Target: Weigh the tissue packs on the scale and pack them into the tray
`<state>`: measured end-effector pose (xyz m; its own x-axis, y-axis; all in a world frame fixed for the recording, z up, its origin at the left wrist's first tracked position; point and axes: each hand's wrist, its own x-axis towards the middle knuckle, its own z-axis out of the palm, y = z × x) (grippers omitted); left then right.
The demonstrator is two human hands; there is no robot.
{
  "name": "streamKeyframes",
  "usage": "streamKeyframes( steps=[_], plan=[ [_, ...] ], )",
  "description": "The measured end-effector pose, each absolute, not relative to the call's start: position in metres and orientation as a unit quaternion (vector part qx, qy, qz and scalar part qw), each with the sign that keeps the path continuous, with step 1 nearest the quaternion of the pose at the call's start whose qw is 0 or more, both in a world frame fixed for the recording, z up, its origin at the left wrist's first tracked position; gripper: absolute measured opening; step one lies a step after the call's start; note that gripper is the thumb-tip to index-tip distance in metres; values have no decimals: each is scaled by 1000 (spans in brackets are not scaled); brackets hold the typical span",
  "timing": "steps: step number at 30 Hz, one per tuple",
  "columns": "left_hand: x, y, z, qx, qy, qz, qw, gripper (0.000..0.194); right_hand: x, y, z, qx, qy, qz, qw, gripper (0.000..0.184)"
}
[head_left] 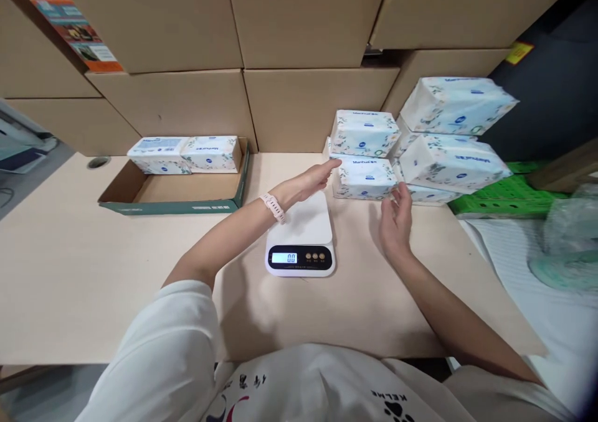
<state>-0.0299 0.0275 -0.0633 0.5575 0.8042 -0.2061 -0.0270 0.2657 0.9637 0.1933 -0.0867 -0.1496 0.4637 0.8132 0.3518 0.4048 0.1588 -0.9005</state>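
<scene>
A white scale (303,226) lies in front of me on the table, its lit display reading 0.0. My left hand (314,182) reaches across above the scale's far end, fingers stretched to the upper left edge of a wrapped tissue pack (364,178). At that pack's lower right corner is my right hand (396,221), its fingers parted and slightly curled. Whether the fingertips press on the wrapper I cannot tell. Another tissue pack (364,134) rests on top of this one. No item is lifted in either hand.
Further right, more tissue packs (453,160) are stacked beside a green crate (527,185). On the left stands a shallow green-sided cardboard tray (172,208) with two tissue packs (210,154) at its back. Large cardboard boxes (317,104) wall off the table's rear. A round hole (99,162) pierces the tabletop.
</scene>
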Motion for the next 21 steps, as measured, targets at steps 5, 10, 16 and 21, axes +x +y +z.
streamKeyframes(
  steps=[5, 10, 16, 21],
  plan=[
    [-19, 32, -72, 532, 344, 291, 717, 52, 187, -80, -148, -599, -378, 232, 667, 74],
    [-10, 37, -74, 520, 371, 300, 708, 45, 192, -68, -154, -608, -370, 345, 612, 83],
    [-30, 11, -44, 559, 361, 339, 665, 48, 178, -98, -126, -563, -465, 349, 587, 86],
    [-95, -62, 11, 570, 353, 359, 649, 48, 158, -131, -88, -490, -603, 303, 552, 77]
  ],
)
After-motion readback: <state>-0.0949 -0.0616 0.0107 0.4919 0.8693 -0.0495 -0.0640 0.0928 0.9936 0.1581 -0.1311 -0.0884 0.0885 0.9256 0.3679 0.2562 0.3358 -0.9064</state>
